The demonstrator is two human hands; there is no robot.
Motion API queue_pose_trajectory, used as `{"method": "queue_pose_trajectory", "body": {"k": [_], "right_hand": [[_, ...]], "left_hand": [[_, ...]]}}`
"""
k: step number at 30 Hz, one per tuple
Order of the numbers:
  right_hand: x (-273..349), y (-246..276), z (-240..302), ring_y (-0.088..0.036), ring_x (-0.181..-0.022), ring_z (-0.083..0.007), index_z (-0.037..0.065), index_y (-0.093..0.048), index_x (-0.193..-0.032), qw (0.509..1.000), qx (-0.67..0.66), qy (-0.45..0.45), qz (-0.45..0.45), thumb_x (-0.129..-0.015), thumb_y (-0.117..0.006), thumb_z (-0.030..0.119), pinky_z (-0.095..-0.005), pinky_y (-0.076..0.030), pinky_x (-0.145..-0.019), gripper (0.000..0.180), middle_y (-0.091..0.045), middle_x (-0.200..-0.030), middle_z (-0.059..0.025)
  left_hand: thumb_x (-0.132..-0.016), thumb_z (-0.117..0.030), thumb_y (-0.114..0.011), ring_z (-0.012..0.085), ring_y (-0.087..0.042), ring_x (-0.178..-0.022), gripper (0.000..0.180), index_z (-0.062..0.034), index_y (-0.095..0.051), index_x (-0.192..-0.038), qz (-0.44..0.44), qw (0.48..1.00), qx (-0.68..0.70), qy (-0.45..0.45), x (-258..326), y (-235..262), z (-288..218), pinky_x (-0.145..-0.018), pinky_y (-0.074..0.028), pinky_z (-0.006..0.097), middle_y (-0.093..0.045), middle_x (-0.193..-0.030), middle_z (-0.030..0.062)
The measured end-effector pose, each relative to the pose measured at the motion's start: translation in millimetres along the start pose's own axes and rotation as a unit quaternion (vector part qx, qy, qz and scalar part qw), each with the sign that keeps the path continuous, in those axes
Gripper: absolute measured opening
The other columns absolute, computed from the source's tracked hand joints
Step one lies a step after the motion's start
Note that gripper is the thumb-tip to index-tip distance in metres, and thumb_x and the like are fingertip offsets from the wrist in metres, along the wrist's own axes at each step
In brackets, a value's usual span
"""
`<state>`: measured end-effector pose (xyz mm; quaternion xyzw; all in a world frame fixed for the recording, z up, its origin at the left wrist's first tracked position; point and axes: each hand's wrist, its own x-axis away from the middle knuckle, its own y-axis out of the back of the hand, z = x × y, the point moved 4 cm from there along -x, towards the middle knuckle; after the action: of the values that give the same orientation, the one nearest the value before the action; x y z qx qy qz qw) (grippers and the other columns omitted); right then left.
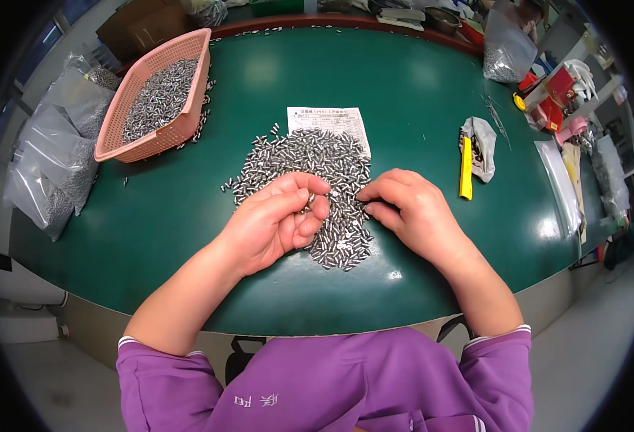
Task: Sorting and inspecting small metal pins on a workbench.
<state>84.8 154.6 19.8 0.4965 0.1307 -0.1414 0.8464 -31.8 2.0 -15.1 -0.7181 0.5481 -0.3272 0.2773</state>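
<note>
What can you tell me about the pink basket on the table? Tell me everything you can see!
The pink basket looks like plastic, with slotted sides and a long rectangular shape. It sits upright at the far left of the green table, well away from both hands. It is filled with small shiny metal pieces, like those in the loose pile by the hands. A few pieces lie spilled beside it. Clear bags of similar parts lie to its left.

A pink plastic basket [180, 128] full of small metal pieces sits at the far left of the green table [418, 93]. Clear bags [57, 162] of the same pieces lie beside it, off the table's left edge. To the right lie a yellow utility knife [465, 169] and, touching it, a crumpled grey cloth [484, 144]. Another filled clear bag [506, 50] stands at the far right.
</note>
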Motion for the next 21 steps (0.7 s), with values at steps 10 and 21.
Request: {"method": "queue_pose_trajectory", "body": {"k": [10,21], "right_hand": [[1,12,-11,-0.059,-0.078,-0.0255,0.005,-0.062,-0.081,0.998,-0.024,-0.032,0.042,-0.071,-0.068,0.004,-0.035,-0.048,-0.069,0.012,-0.06,-0.079,-0.0073],[6,4,0,-0.056,-0.072,-0.0273,0.009,-0.06,-0.074,0.999,0.024,0.027,0.015,-0.069,-0.067,0.011,-0.0391,-0.046,-0.064,0.009,-0.056,-0.073,-0.0063]], "left_hand": [[-0.096,-0.012,-0.039,0.0112,-0.048,-0.07,0.022,-0.0024,-0.048,-0.113,-0.003,1.0,-0.024,0.011,0,-1,3,-0.06,-0.044,0.024,-0.055,-0.094,0.0066],[-0.094,-0.013,-0.043,0.0107,-0.049,-0.069,0.017,-0.0039,-0.048,-0.107,0.008,0.996,-0.055,0.068,-13,-30,17,-0.058,-0.042,0.023,-0.055,-0.09,0.0068]]}}
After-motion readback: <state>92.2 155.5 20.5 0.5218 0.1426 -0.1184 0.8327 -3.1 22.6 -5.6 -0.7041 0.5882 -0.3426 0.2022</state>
